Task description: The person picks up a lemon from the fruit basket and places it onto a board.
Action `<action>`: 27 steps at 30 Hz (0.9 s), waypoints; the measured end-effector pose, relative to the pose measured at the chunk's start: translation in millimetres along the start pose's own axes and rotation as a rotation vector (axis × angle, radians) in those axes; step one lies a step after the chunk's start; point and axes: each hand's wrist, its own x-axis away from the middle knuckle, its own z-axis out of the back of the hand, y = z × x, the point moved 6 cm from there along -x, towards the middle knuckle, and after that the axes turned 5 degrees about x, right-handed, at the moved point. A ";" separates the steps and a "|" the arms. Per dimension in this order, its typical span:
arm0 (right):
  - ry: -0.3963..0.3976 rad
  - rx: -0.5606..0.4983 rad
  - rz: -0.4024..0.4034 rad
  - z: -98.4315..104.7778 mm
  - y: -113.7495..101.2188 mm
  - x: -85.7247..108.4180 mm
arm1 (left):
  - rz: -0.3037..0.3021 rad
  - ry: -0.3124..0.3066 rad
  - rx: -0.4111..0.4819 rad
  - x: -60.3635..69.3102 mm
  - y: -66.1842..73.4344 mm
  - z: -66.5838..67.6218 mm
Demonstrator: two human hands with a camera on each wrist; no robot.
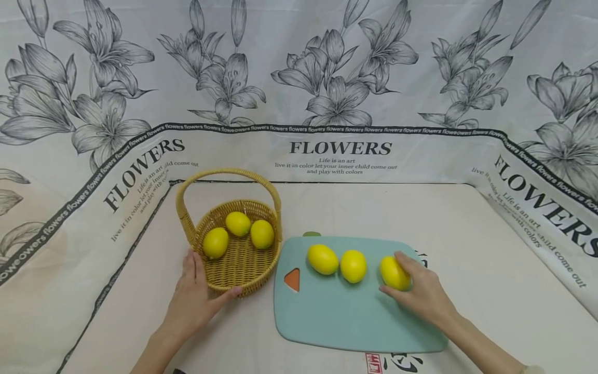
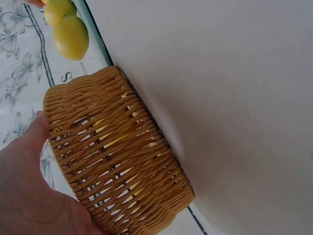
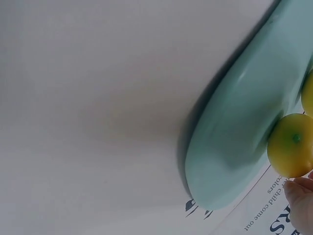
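A round wicker basket point(image 1: 233, 267) with a tall arched handle stands at the left, and three lemons point(image 1: 238, 224) lie inside it. My left hand point(image 1: 191, 296) rests against its near left side, thumb and fingers spread along the outer wall; in the left wrist view the thumb touches the woven basket point(image 2: 117, 152) near its rim. To the right, a light blue-green cutting board point(image 1: 345, 322) carries two lemons point(image 1: 322, 259) side by side. Toward the board's right side, my right hand point(image 1: 425, 291) pinches a third lemon point(image 1: 394, 274) between thumb and fingers.
A triangular orange inset point(image 1: 293, 280) shows at the board's left end, and a small green piece point(image 1: 312, 234) sticks out behind its far edge. The pale tablecloth point(image 1: 374, 208) meets a flower-printed cloth backdrop point(image 1: 336, 67) at the back and sides.
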 end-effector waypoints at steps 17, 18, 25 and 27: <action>0.109 -0.035 0.106 1.5 -22.0 -12.3 | -0.003 0.011 0.007 0.0 -0.1 0.6; 0.121 -0.032 0.115 1.5 -23.1 -13.2 | -0.003 0.013 0.005 -0.1 -0.3 0.4; 0.127 -0.037 0.167 -2.3 -37.2 -17.3 | -0.007 0.021 -0.002 -0.4 -0.4 0.5; 0.121 -0.044 0.190 -4.1 -43.0 -18.4 | -0.008 0.022 0.001 -0.4 -0.3 0.8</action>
